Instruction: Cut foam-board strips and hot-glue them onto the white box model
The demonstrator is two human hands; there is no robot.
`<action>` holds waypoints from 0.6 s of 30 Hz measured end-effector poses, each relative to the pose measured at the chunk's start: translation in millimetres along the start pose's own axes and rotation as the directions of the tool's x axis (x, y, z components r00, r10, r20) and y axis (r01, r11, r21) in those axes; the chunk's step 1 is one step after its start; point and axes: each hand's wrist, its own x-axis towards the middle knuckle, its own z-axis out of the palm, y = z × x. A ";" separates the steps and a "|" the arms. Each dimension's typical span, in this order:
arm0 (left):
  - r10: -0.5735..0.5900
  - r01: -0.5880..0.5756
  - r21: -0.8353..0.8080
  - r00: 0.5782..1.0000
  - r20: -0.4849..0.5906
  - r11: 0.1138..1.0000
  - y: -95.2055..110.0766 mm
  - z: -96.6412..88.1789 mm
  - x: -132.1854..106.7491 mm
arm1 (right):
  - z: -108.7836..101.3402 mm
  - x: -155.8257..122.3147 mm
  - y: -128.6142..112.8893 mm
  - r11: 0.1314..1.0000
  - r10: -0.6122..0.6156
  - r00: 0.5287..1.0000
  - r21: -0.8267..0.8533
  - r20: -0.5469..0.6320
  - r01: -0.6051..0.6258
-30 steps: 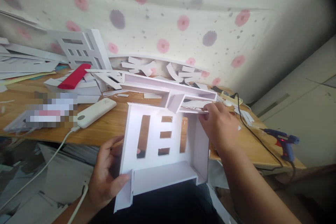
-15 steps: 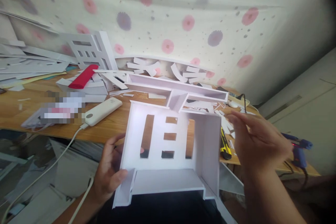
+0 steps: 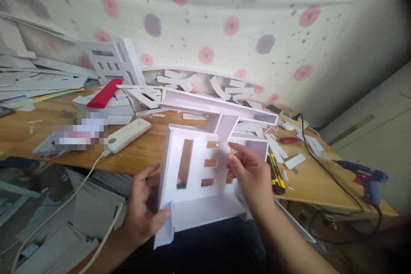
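Note:
A white foam board model [image 3: 199,197], box-like with cut-out slots and a T-shaped part at its top, is tilted above my lap at the table's front edge. My left hand [image 3: 144,209] grips its left wall, thumb on the lower corner piece and fingers behind. Inside the model, in front of the right-hand slot, is my right hand [image 3: 252,175], thumb and forefinger pinched together. Whatever may be between those fingertips is too small to make out. The right hand and wrist cover part of the model's right wall.
A blue glue gun [image 3: 366,175] lies at the table's right edge, its cord looping down. Yellow-black cutters [image 3: 276,175] and a red-handled tool [image 3: 289,140] are nearby. A white power bank [image 3: 128,135], red roll [image 3: 104,94] and foam board scraps [image 3: 41,85] occupy the left.
My right hand has moved left and down from beside the model to inside it. The model has turned slightly and shifted a little right, with my left hand still on it.

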 end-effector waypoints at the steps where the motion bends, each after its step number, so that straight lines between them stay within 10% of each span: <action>1: 0.030 -0.030 0.010 1.000 0.001 0.999 -0.5 2.0 -1.1 | 5.0 1.8 1.0 0.998 0.048 0.999 0.040 -0.018 -0.048; 6: 0.127 -0.128 0.026 0.991 0.036 0.991 -2.7 9.6 -2.5 | 21.8 0.2 -5.4 0.988 0.098 0.991 0.127 -0.093 -0.086; 9: 0.155 -0.158 0.025 0.984 0.089 0.987 -2.0 11.7 -0.6 | 28.1 -10.1 -13.7 0.979 -0.204 0.978 -0.011 -0.043 0.204; 14: 0.148 -0.152 0.028 0.983 0.106 0.988 -3.6 10.3 -1.7 | 30.8 -21.7 -26.3 0.621 -0.716 0.661 -0.226 0.226 0.750; 18: 0.108 -0.114 0.021 0.977 0.183 0.993 -10.0 5.6 -4.9 | 33.0 -16.6 -28.6 0.721 -0.633 0.765 -0.268 0.120 0.639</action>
